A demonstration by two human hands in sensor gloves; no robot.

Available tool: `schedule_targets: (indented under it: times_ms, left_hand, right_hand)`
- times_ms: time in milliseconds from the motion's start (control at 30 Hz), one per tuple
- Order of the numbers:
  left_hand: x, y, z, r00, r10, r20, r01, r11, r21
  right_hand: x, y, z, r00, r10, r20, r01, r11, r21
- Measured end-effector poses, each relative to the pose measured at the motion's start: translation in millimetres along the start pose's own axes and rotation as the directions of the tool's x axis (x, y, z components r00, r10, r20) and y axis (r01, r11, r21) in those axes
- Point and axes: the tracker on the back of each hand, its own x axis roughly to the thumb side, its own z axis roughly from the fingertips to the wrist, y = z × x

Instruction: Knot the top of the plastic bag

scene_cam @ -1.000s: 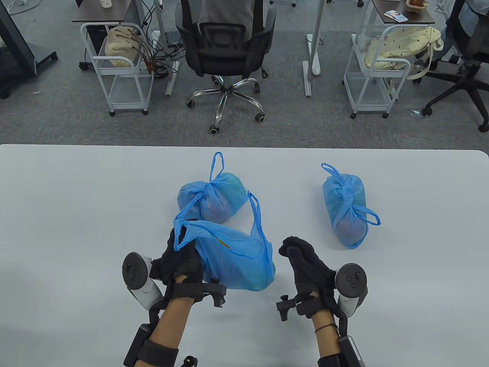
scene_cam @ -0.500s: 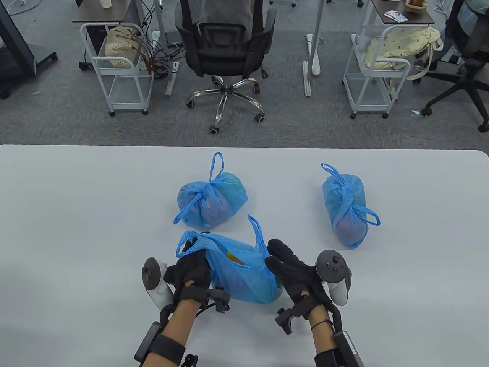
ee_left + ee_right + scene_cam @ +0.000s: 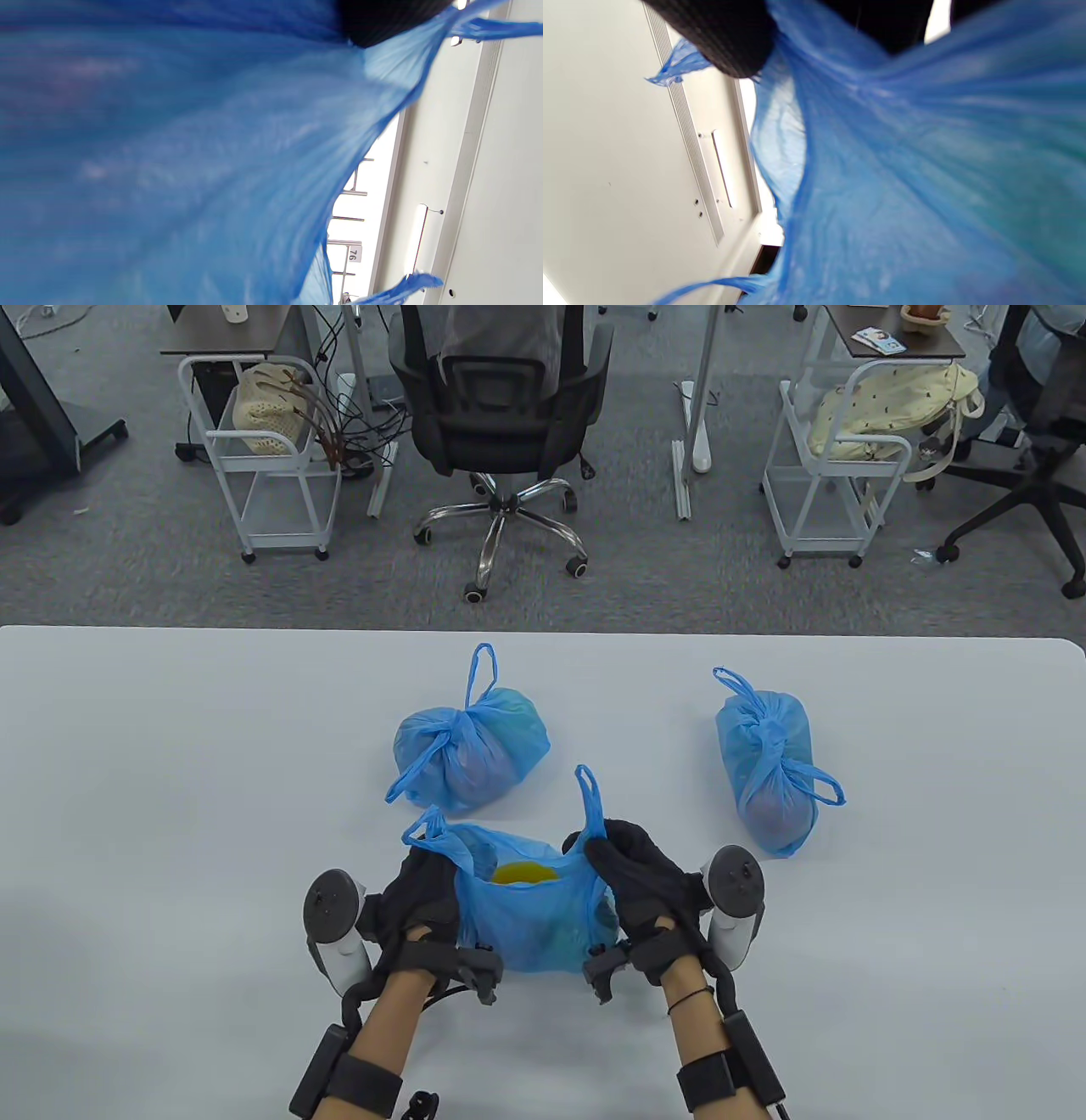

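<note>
An untied blue plastic bag [image 3: 530, 916] stands at the table's front centre, its mouth open, with something yellow [image 3: 524, 872] inside. My left hand [image 3: 424, 886] grips the bag's left handle [image 3: 427, 829] at its base. My right hand [image 3: 632, 865] grips the right handle [image 3: 588, 799], which sticks up above my fingers. The bag is stretched between both hands. In the left wrist view blue film [image 3: 191, 169] fills the frame below a gloved finger [image 3: 382, 21]. In the right wrist view the film [image 3: 903, 190] hangs from my gloved fingers [image 3: 729, 38].
Two tied blue bags lie on the white table [image 3: 170, 814]: one [image 3: 471, 746] just behind the open bag, one [image 3: 768, 768] to the right. Beyond the far edge are an office chair [image 3: 501, 415] and white carts [image 3: 271, 449].
My right hand moved left from beside the bag and took hold of its right handle. My left hand shifted with the left handle. The bag now stands upright with its mouth spread open.
</note>
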Motion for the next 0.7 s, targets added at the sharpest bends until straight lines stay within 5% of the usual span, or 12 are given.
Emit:
schedule_targets:
  times_ms: [333,433,567,700]
  left_hand:
    - [13.5,19.2,-8.7,0.995,-0.041,-0.087,0.016,0.964,-0.265]
    - [20.2,25.2,-9.4,0.978,-0.208,-0.021,0.186,0.913,-0.362]
    - [30.0,26.4,-6.7,0.897,-0.426,0.120,0.426,0.759,-0.492]
    - [31.2,18.6,-4.8,0.935,-0.329,0.132,0.348,0.781,-0.519]
  right_hand:
    - [5.5,-8.5,8.5,0.997,-0.052,0.059,0.056,0.997,-0.057]
    - [5.6,-7.4,10.9,0.997,-0.056,0.058,0.060,0.996,-0.061]
    - [5.0,-6.9,11.0,0.997,-0.062,0.054,0.065,0.996,-0.056]
    - [3.8,-7.7,10.1,0.996,-0.068,0.049,0.070,0.996,-0.051]
